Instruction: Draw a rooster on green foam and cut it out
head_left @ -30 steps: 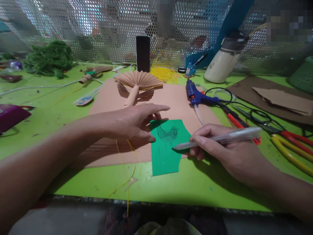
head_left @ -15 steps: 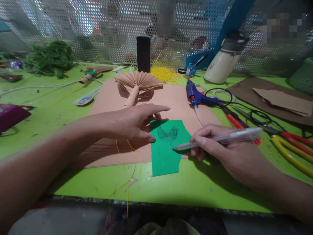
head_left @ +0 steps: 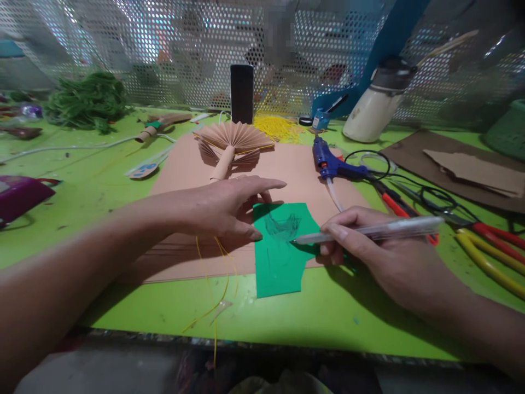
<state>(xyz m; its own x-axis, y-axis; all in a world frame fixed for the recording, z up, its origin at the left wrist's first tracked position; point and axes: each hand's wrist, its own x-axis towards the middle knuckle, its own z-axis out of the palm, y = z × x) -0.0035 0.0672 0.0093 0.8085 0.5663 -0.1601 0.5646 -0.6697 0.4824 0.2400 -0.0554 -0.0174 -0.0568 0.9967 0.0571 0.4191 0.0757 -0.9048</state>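
- Right hand (head_left: 369, 246) is clamped on a pen (head_left: 385, 229), thumb and fingers pinching it near the front. The tip is at the card, just below a dark scribble (head_left: 283, 225); can't really tell if it's touching.
- Left hand (head_left: 217, 205) isn't gripping anything I can see: thumb and fingers are apart, thumb tip right at the card's left edge, index stretched out above the top edge.
- The card (head_left: 279, 279) is green and lies between the two hands, upper part on a brown sheet (head_left: 287, 169), bottom end sticking out over the green table (head_left: 164, 312).
- Yellow threads (head_left: 227, 268) come out below the left wrist, one dangling past the table's front edge.
- A pleated fan (head_left: 232, 137) sits just beyond the left hand, on the sheet.
- Blue glue gun (head_left: 328, 163) is past the right hand, with red-and-yellow-handled cutters (head_left: 484, 254) off to the right.
- At the back: a phone (head_left: 241, 94) propped upright, then a pale bottle (head_left: 371, 112) further right.
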